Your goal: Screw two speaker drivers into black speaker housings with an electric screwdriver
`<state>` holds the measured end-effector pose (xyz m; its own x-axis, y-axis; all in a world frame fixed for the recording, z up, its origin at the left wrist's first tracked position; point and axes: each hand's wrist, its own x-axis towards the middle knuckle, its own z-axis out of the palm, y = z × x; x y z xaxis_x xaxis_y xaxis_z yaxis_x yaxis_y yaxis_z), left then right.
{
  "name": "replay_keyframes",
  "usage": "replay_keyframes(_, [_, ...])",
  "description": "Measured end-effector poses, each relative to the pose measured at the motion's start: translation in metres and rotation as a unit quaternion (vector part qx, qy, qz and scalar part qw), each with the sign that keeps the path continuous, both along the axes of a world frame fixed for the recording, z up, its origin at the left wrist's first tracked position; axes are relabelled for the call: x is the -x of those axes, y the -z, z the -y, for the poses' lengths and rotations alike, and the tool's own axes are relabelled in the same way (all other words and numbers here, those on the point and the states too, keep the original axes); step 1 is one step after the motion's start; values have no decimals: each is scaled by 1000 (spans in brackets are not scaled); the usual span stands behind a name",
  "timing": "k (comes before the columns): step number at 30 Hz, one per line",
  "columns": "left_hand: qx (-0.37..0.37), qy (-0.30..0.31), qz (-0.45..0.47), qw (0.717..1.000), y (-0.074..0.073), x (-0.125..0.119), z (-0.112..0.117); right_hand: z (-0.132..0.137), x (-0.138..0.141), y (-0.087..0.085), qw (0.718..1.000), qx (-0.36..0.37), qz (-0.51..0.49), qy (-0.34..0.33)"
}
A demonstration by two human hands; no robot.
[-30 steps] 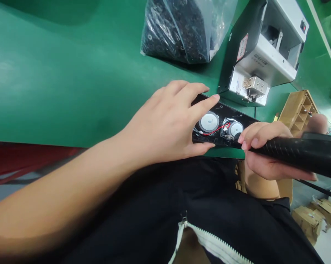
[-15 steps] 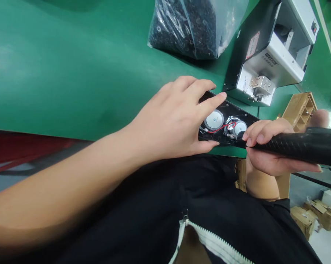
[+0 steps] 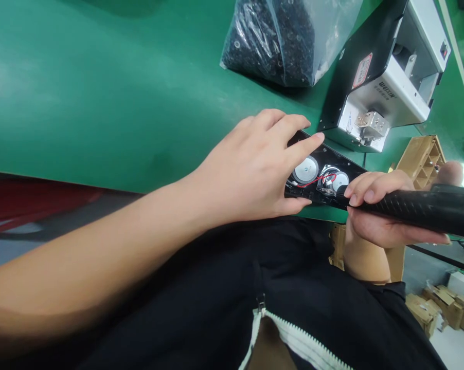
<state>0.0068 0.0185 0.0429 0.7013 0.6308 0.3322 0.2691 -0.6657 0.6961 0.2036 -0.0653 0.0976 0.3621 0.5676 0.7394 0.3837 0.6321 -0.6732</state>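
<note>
Two hands over worktop. Left hand fingers half-spread, thumb and forefinger pinching the panel. Right hand fingers curled tight round driver.

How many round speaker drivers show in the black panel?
2. One driver sits by the left hand; the other beside it, at the tip of the tool in the right hand. The left hand covers part of the panel, so more may be hidden.

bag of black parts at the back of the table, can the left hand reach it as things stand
Probably yes: only bare green table lies between the left hand and the bag, though that hand is holding the speaker panel.
</note>
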Motion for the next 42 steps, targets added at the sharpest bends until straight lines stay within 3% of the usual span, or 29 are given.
replay_keyframes(5, [0, 0, -5, 1000, 0, 0, 1, -1, 3, -2, 1000, 19, 16, 7])
replay_keyframes(11, [-37, 15, -56, 998, -6, 1, -3, -1, 1, -6, 998, -3, -24, -54])
replay_keyframes(14, [-57, 26, -41, 997, -9, 8, -1, 12, -3, -25, 997, 65, -20, -44])
replay_keyframes(17, [-89, 8, 31, 995, -14, 16, 12, 31, -6, -54, 985, 159, -60, -17])
replay_keyframes(20, [-102, -25, 86, 991, -19, 16, 31, 45, -5, -76, 982, 150, -115, 8])
replay_keyframes(22, [-92, -36, 102, 990, -22, 12, 42, 48, -1, -83, 982, 133, -135, 24])
replay_keyframes(29, [-39, 19, 145, 988, -25, 4, 47, 44, 21, -81, 973, 92, -210, 42])
replay_keyframes(33, [-18, 19, 118, 993, -31, 10, 46, 49, 14, -85, 974, 149, -170, 25])
replay_keyframes(42, [-82, 15, 7, 996, -48, 16, 44, 60, 4, -85, 973, 178, -144, -11])
